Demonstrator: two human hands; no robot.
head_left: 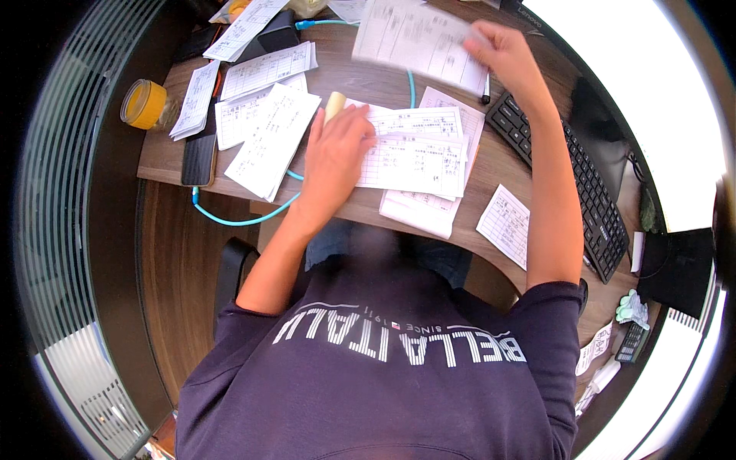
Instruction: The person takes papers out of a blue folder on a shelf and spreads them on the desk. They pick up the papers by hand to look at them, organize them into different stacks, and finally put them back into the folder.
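My right hand is raised over the far part of the desk, thumb and fingers pinching the edge of a printed paper form, which is slightly blurred. My left hand lies palm down with its fingers spread, pressing on the left end of a stack of printed slips. At its fingertips shows a pale yellow cylinder; whether it is worn on a finger or lies loose, I cannot tell. Pinkish sheets stick out from under the stack. Left of that hand lies another pile of forms.
More slips lie at the left, by a phone with a cyan cable and a yellow-lidded jar. A black keyboard and a single form are on the right. The desk's front edge is close to me.
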